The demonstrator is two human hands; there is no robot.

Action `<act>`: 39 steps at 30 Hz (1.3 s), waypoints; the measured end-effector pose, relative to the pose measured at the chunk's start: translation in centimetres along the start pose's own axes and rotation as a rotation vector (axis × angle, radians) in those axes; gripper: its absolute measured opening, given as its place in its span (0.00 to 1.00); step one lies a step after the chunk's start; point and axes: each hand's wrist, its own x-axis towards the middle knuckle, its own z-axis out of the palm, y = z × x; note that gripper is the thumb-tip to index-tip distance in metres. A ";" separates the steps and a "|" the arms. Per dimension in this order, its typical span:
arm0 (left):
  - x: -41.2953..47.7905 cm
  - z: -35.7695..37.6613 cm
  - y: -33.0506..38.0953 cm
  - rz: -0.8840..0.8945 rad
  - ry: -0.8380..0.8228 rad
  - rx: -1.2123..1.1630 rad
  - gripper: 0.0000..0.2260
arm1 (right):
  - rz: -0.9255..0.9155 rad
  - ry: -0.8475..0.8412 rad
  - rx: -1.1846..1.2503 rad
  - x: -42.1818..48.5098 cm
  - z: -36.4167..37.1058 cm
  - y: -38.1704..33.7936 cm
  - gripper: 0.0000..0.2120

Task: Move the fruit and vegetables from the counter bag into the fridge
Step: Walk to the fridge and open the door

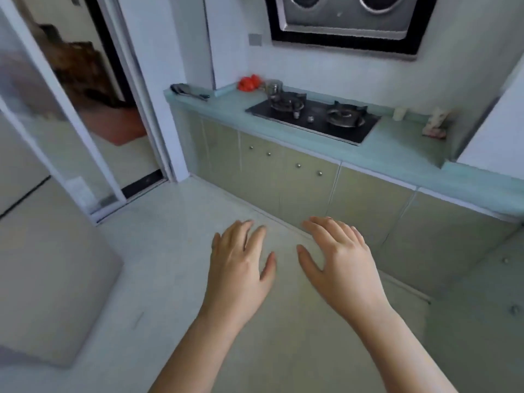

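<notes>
A red bag (pixel 249 82) sits at the back of the pale green counter (pixel 397 150), in the corner left of the stove. The fridge (pixel 37 251) is the large pale cabinet at the left edge, its doors closed. My left hand (pixel 241 268) and my right hand (pixel 343 262) hover side by side over the floor, palms down, fingers spread and relaxed, holding nothing. Both are well short of the bag and the fridge.
A black two-burner gas stove (pixel 314 116) is set into the counter, with a metal pot (pixel 273 86) beside the bag. Dark utensils (pixel 188 90) lie at the counter's left end. A sliding glass door (pixel 56 129) stands at left. Cabinets run below the counter.
</notes>
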 end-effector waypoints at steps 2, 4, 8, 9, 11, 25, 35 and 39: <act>-1.2 -1.9 -2.7 -0.062 0.028 0.042 0.19 | -0.062 -0.016 0.039 0.9 1.3 -2.9 0.20; -2.4 -3.8 -5.4 -0.125 0.046 0.079 0.19 | -0.123 -0.022 0.074 1.8 2.7 -6.2 0.20; -5.1 -8.0 -11.5 -0.239 0.078 0.133 0.19 | -0.233 -0.024 0.146 3.2 5.8 -13.5 0.20; -5.8 -9.3 -13.2 -0.265 0.092 0.149 0.19 | -0.257 -0.029 0.168 3.5 6.6 -15.6 0.20; -7.2 -12.0 -16.5 -0.318 0.122 0.187 0.19 | -0.312 -0.040 0.208 4.0 8.3 -19.7 0.20; -17.0 -25.4 -34.4 -0.685 0.242 0.359 0.20 | -0.641 -0.121 0.378 5.9 18.3 -44.1 0.21; -15.9 -29.7 -43.0 -0.893 0.558 0.045 0.19 | -0.833 -0.133 0.519 12.0 24.4 -54.6 0.21; -12.9 -31.8 -47.0 -0.912 0.663 0.023 0.13 | -0.902 -0.100 0.588 15.9 27.6 -58.6 0.20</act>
